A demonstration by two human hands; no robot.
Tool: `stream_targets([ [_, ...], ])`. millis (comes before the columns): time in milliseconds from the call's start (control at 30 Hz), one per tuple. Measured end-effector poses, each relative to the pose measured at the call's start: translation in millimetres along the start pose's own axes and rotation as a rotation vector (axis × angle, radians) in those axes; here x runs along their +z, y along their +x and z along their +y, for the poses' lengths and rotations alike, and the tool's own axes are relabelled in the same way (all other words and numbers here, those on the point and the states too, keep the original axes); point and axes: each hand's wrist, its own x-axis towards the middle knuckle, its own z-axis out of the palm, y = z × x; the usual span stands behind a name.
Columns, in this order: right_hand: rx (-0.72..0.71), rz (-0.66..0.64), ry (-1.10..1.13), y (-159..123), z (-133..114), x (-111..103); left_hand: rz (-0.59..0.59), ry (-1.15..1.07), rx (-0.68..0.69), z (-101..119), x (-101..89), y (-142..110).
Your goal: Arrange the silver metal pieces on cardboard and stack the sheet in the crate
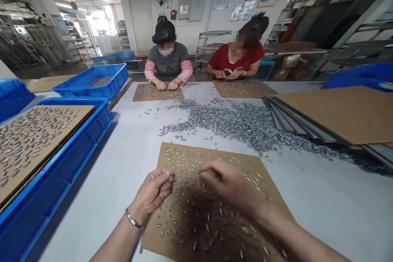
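Note:
A brown cardboard sheet [215,153] lies in front of me on the table, dotted with many small silvery spindle-shaped metal pieces [175,224]. Over its left part is my left hand [156,190], with a metal bangle [133,217] at the wrist. Its fingers are curled and pinched together; a dark bit of a small metal piece shows at the fingertips. My right hand [225,182], blurred by motion, hovers over the middle of the sheet with thumb and forefinger closed. What those fingertips hold is too smeared to make out.
A heap of the same metal pieces [233,123] spreads beyond my sheet. At left stand blue crates [76,151], the nearest bearing a filled cardboard sheet [39,139]. Stacked boards [344,110] lie at right. Across the table sit two people [168,61], each with a cardboard sheet.

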Motion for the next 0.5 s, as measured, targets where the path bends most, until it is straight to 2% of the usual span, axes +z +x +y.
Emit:
stream_targets([
  [67,-0.127,-0.11,0.068,0,-32,33,-0.045,0.057,-0.025,-3,2.2,-2],
  [133,-0.155,-0.072,0.092,3,-49,58,-0.064,0.101,-0.04,-3,2.3,-3],
  [200,-0.157,-0.002,0.093,10,-56,71,-0.057,0.119,-0.035,-2,0.9,-3],
  [267,-0.109,0.037,0.137,16,-60,75,-0.04,0.114,-0.019,0,-1.0,-2],
  [400,0.137,-0.007,0.415,22,-67,73,-0.012,0.078,0.002,2,-3.2,-1],
  [500,0.223,-0.01,0.536,19,-58,65,0.017,0.02,-0.017,3,-3.3,0],
])
